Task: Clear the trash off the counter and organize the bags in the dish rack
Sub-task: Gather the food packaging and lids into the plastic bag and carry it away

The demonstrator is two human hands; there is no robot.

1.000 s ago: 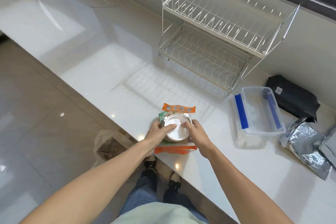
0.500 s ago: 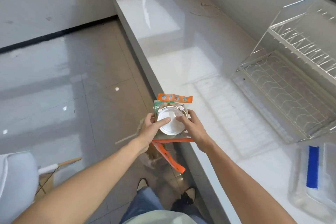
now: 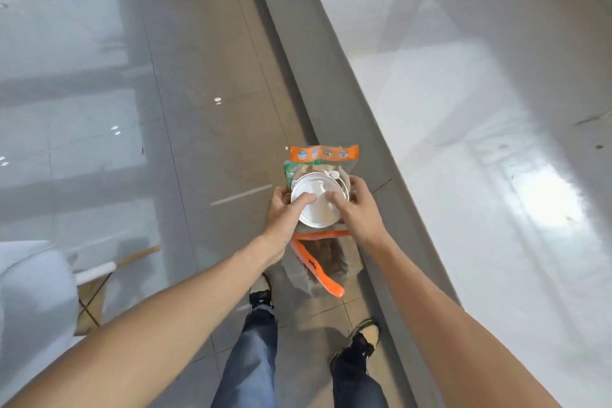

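Both hands hold one stack of trash over the floor, just left of the counter edge (image 3: 334,83). The stack is a white round plastic lid (image 3: 318,205) lying on an orange-and-clear wrapper (image 3: 324,154), whose orange strip (image 3: 318,270) hangs down. My left hand (image 3: 285,211) grips the left side with its thumb on the lid. My right hand (image 3: 357,209) grips the right side, thumb also on the lid. Below the stack stands a clear plastic bag (image 3: 334,267) on the floor. The dish rack is out of view.
The glossy white counter (image 3: 480,116) fills the right side. Grey floor tiles (image 3: 132,109) spread to the left. A white chair (image 3: 29,295) with wooden legs stands at the lower left. My legs and shoes (image 3: 362,338) are beside the counter base.
The view has swung left and down, away from the dish rack and containers. Both hands carried the lid and wrapper off the counter, out over the floor bag.
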